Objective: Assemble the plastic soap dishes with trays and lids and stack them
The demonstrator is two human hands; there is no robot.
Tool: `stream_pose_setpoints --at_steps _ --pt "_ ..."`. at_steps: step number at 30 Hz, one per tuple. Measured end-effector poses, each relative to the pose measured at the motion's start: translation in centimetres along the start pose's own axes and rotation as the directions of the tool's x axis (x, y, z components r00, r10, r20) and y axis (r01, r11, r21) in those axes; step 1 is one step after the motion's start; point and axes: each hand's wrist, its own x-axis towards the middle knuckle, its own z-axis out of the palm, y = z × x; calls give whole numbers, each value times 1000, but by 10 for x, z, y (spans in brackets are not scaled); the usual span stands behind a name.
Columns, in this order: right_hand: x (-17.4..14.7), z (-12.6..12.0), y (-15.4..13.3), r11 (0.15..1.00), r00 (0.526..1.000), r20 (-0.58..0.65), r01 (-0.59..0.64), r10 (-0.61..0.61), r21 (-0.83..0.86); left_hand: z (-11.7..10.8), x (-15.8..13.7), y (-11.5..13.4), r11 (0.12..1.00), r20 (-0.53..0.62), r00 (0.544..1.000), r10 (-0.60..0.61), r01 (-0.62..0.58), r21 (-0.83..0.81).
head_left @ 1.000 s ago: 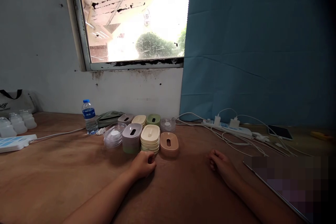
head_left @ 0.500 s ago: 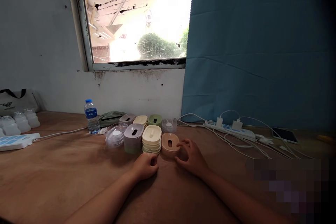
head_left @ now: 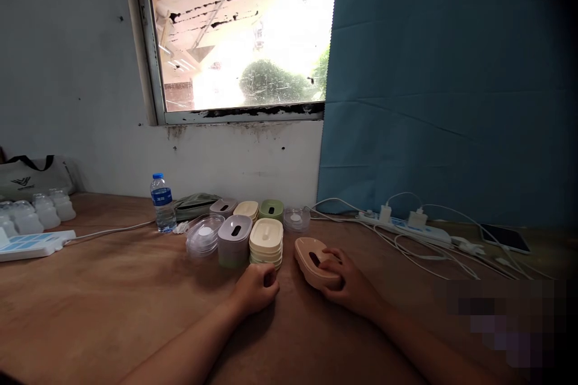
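My right hand [head_left: 345, 283] grips a peach-orange plastic container [head_left: 311, 252] by its right side. This container is rounded, with a dark oval slot in its top, and it tilts toward the right. Beside it, my left hand [head_left: 256, 290] rests curled in a loose fist, with nothing visible in it. The left knuckles are close to the foot of a stack of cream lids [head_left: 266, 237]; whether they touch cannot be made out. Left of that stack stand a lilac slotted container [head_left: 235, 237] and a pile of clear round plastic lids [head_left: 205, 237].
Behind are another lilac piece [head_left: 223, 207], a cream stack [head_left: 246, 210], a green slotted container [head_left: 271, 209] and clear plastic pieces [head_left: 297, 219]. A water bottle [head_left: 162, 204] stands left. White cables, a power strip [head_left: 406, 227] and a phone [head_left: 504, 239] lie right.
My right hand has closed on the peach-orange container and drawn it right and toward me, tilting it. My left hand keeps its curled pose. The view has shifted slightly.
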Motion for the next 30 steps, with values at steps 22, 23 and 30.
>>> stream_pose_setpoints --at_steps 22,23,30 --pt "-22 -18 -30 808 817 200 439 -541 393 -15 -4 15 786 207 764 611 -556 -269" --pt "-16 -18 -24 838 862 143 414 -486 355 -14 -4 14 794 209 770 603 -556 -246" --pt "71 -6 16 985 990 -123 54 -75 -164 -5 -8 20 895 135 889 438 -445 23"
